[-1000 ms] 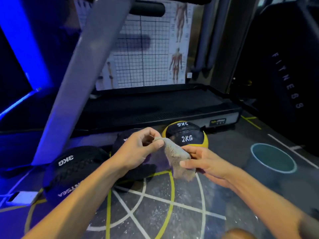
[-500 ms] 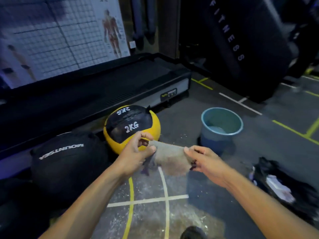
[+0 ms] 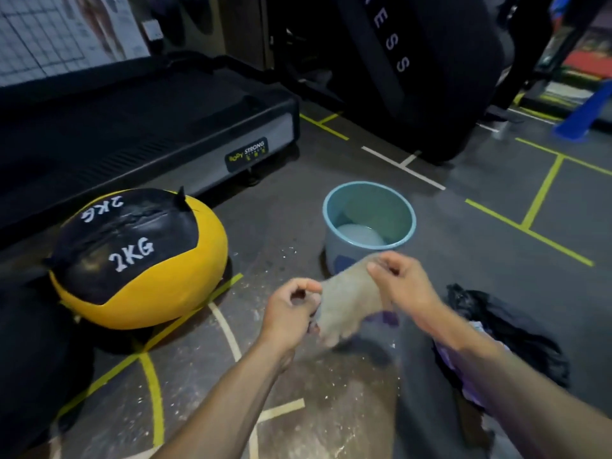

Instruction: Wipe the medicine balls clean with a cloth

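Now my left hand point(image 3: 291, 313) and my right hand point(image 3: 400, 279) hold the cloth point(image 3: 347, 303) up over the floor point(image 3: 331, 409). My left fingers point(image 3: 311, 288) are curled and pinch the cloth's left edge. My right fingers point(image 3: 381, 270) are curled too and pinch its top right edge. The cloth is gray and hangs down between my hands, a bit blurry at the bottom. The bucket point(image 3: 369, 190) stands on the floor just past my right hand, with some water in it. The yellow and black ball point(image 3: 139, 260) sits on the floor to my left, well apart from the cloth. It says 2KG in white. A black ball point(image 3: 36, 359) lies at the left edge, touching the yellow one. A dark heap of cloth point(image 3: 506, 336) lies on the floor by my right arm. A treadmill point(image 3: 149, 127) stands behind the balls.
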`<move>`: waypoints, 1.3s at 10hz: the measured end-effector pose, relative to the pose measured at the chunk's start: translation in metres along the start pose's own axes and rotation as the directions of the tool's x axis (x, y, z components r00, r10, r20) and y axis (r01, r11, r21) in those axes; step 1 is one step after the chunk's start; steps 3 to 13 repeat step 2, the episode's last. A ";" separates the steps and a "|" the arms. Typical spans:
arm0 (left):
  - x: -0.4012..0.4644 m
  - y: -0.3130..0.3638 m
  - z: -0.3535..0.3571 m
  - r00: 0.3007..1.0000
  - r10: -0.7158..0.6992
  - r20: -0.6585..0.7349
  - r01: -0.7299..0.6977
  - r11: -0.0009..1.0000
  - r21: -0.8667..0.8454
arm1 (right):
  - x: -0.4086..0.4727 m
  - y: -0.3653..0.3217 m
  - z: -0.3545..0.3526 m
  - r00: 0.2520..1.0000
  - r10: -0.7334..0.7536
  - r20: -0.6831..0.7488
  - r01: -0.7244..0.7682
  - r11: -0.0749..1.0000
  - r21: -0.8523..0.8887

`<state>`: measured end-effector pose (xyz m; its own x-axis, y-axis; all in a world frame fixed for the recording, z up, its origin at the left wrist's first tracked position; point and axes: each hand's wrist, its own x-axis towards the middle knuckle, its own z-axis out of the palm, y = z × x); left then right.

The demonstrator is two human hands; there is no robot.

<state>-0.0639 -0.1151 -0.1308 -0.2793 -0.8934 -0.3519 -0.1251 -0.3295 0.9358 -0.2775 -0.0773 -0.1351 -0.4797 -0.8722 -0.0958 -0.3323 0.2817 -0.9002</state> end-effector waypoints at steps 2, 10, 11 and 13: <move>0.051 0.052 0.014 0.997 -0.016 0.077 0.014 0.999 0.031 | 0.115 -0.058 -0.011 0.989 -0.081 -0.125 0.034 0.940 -0.341; 0.051 0.052 0.014 0.997 -0.016 0.077 0.014 0.999 0.031 | 0.115 -0.058 -0.011 0.989 -0.081 -0.125 0.034 0.940 -0.341; 0.051 0.052 0.014 0.997 -0.016 0.077 0.014 0.999 0.031 | 0.115 -0.058 -0.011 0.989 -0.081 -0.125 0.034 0.940 -0.341; 0.051 0.052 0.014 0.997 -0.016 0.077 0.014 0.999 0.031 | 0.115 -0.058 -0.011 0.989 -0.081 -0.125 0.034 0.940 -0.341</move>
